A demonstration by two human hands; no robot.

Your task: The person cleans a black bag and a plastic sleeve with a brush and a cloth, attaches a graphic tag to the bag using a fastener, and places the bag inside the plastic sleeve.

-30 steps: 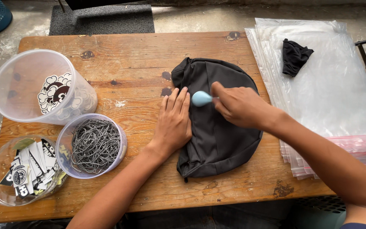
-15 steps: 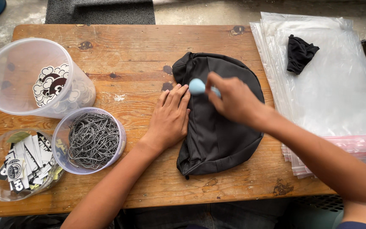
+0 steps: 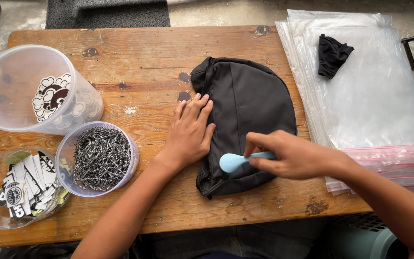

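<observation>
Flanking the black cloth (image 3: 250, 110): tubs (image 3: 34, 88), bag stack (image 3: 374, 96). Cloth folded, dark. Left hand (image 3: 190, 134) flat, open; right hand (image 3: 288, 153) gripping blue tool (image 3: 235, 160).

Folded black fabric piece (image 3: 250, 110) lies mid wooden tabletop (image 3: 144, 52) — left hand (image 3: 190, 132) flat on its left edge, right hand (image 3: 291, 156) on its near part. Three clear plastic tubs (image 3: 99, 158) sit left — stacked clear plastic bags (image 3: 379, 100) right.
</observation>
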